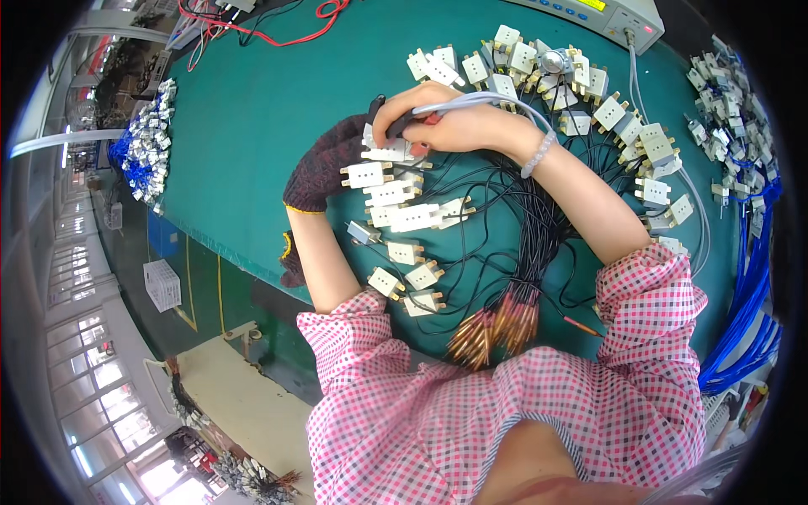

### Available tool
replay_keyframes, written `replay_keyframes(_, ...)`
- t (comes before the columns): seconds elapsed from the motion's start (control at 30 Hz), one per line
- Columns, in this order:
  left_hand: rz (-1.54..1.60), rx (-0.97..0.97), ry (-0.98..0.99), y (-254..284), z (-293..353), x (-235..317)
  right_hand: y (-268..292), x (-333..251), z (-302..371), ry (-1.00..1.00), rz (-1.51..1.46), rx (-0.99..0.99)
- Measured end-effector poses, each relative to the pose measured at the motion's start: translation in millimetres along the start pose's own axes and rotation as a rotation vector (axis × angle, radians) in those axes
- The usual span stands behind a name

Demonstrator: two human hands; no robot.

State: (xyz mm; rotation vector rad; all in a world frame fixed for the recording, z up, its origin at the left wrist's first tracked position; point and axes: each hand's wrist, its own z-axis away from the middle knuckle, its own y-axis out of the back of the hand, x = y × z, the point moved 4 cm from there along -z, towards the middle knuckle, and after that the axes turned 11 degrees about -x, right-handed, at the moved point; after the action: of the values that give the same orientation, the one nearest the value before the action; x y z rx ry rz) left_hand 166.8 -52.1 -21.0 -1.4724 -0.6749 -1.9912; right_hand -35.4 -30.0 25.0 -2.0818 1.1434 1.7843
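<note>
My left hand (330, 162), in a dark knitted glove with a yellow cuff edge, is closed around a white connector block (389, 151) with metal tabs. Just beyond it, my bare right hand (450, 126) grips a test lead (402, 126) with a dark handle and a grey cable, close to that block. Red parts show near the right fingers. Below the hands lie several more white connector blocks (416, 217) on black wires. These wires gather into a bundle (532, 236) ending in copper-coloured tips (497, 328) near my body.
A green mat (252, 143) covers the table. More connector blocks (655, 143) curve along the right. An instrument box (627, 23) stands at the far right, red leads (290, 40) at the far left. Blue-wired piles flank both sides. A white crate (162, 284) sits on the floor.
</note>
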Motion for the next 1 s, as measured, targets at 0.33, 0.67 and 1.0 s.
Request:
replay_keyframes(0.33,-0.091,-0.159,-0.158,-3.2,5.5,-12.5,-0.3,6.6,1.6,-0.155,-0.138,-0.021)
replay_keyframes(0.67,0.12,-0.163,-0.061,-0.4,1.9,-17.3,4.2,5.1,0.9,0.028,0.014,0.053)
replay_keyframes(1.0,-0.656,0.022,-0.143,5.1,-113.2,34.9,-9.0,-25.0,8.8,0.139,0.169,-0.169)
